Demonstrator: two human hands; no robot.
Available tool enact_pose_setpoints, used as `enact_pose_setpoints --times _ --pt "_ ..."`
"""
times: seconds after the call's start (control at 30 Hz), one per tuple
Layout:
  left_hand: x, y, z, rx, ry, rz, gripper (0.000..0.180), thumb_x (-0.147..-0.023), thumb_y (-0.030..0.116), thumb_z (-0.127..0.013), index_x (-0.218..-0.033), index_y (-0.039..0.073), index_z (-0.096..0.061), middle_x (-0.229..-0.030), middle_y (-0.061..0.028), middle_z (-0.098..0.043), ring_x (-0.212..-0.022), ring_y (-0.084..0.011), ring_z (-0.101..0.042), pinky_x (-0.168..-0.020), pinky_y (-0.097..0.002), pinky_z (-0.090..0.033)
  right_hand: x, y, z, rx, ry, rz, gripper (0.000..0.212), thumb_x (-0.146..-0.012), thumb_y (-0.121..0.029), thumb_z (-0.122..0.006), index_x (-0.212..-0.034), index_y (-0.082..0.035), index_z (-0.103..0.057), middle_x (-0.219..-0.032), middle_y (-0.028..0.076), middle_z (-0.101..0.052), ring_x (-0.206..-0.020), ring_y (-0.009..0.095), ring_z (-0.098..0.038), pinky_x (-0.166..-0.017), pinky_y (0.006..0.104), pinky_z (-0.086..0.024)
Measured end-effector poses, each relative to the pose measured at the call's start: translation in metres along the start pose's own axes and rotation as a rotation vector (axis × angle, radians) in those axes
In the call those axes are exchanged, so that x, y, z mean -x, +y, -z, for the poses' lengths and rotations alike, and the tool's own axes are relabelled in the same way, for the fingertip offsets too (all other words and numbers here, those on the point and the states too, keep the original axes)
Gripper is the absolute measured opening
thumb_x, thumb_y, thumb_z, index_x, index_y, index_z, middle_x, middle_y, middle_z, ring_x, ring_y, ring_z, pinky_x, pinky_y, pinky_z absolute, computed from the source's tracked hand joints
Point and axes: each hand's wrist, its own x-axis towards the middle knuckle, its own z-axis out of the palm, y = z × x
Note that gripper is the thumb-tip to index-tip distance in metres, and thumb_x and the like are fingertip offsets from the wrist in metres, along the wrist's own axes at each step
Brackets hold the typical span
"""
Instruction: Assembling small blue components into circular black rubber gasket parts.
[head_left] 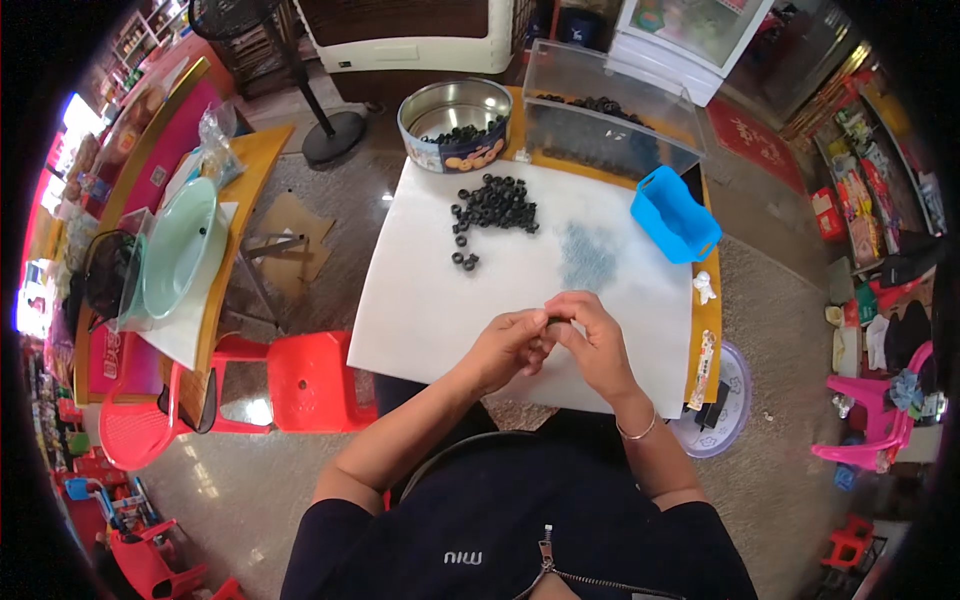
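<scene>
My left hand (508, 346) and my right hand (592, 338) meet over the near part of a white board (420, 310). Their fingertips are pinched together, and a small dark piece may show between them, too hidden to name. Beyond my hands lies a heap of small black ring-shaped pieces (500, 206), with a few stray rings (464, 262) at its near left. Right of that heap, a flat patch of tiny blue-grey pieces (588, 256) is spread on the board. At the right edge stands a bright blue plastic basket (668, 238).
Behind the board are a round metal tin (420, 148) and a clear plastic box (610, 148), both holding black pieces. A red stool (310, 382) stands at left, near a side table with a pale green basin (182, 250). A lilac basin (737, 400) sits at lower right.
</scene>
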Motion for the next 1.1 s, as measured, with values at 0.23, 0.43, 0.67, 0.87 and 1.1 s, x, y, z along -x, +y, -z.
enact_pose_setpoints --times 0.23,0.43,0.67,0.87,1.1 --pt "-0.042 0.029 0.04 -0.238 0.204 -0.189 0.034 -0.093 0.027 -0.056 -0.116 0.003 -0.055 -0.083 0.0006 -0.055 -0.065 -0.007 -0.048 -0.056 -0.021 -0.042 -0.131 0.0 0.066 0.35 0.38 0.193 0.015 -0.083 -0.005 -0.06 -0.097 -0.003 -0.063 -0.087 0.009 -0.06 -0.074 0.017 -0.057 -0.068 0.0264 -0.046" --pt "-0.037 0.027 0.041 -0.154 0.124 -0.163 0.026 -0.093 0.021 -0.056 -0.111 0.003 -0.057 -0.082 0.0003 -0.054 -0.066 -0.0079 -0.049 -0.057 -0.0219 -0.043 -0.229 0.019 0.106 0.745 0.483 0.441 0.016 -0.081 -0.006 -0.061 -0.096 -0.003 -0.064 -0.091 0.011 -0.061 -0.086 0.026 -0.057 -0.077 0.0353 -0.045" --pt "-0.042 0.028 0.048 -0.088 0.042 -0.166 0.025 -0.094 0.018 -0.054 -0.11 0.001 -0.057 -0.08 -0.0001 -0.053 -0.068 -0.0079 -0.05 -0.058 -0.0224 -0.045 -0.176 0.042 0.013 0.508 -0.003 0.287 0.02 -0.075 -0.005 -0.063 -0.095 -0.005 -0.065 -0.095 0.01 -0.059 -0.092 0.028 -0.053 -0.083 0.0371 -0.044" --pt "-0.047 0.023 0.057 -0.077 0.023 -0.177 0.025 -0.095 0.018 -0.053 -0.111 -0.001 -0.056 -0.082 -0.0019 -0.055 -0.067 -0.0069 -0.052 -0.058 -0.0222 -0.048 -0.174 0.052 -0.04 0.634 -0.199 0.392 0.026 -0.072 -0.002 -0.067 -0.098 -0.006 -0.064 -0.093 0.009 -0.057 -0.096 0.027 -0.051 -0.081 0.0349 -0.044" --pt "-0.044 0.03 0.053 0.035 0.109 -0.166 0.024 -0.094 0.015 -0.052 -0.111 -0.001 -0.055 -0.081 -0.0022 -0.056 -0.068 -0.0087 -0.053 -0.057 -0.0219 -0.046 -0.154 0.045 -0.039 0.335 -0.071 0.109 0.025 -0.075 -0.002 -0.066 -0.099 -0.004 -0.065 -0.09 0.006 -0.058 -0.084 0.019 -0.055 -0.077 0.029 -0.045"
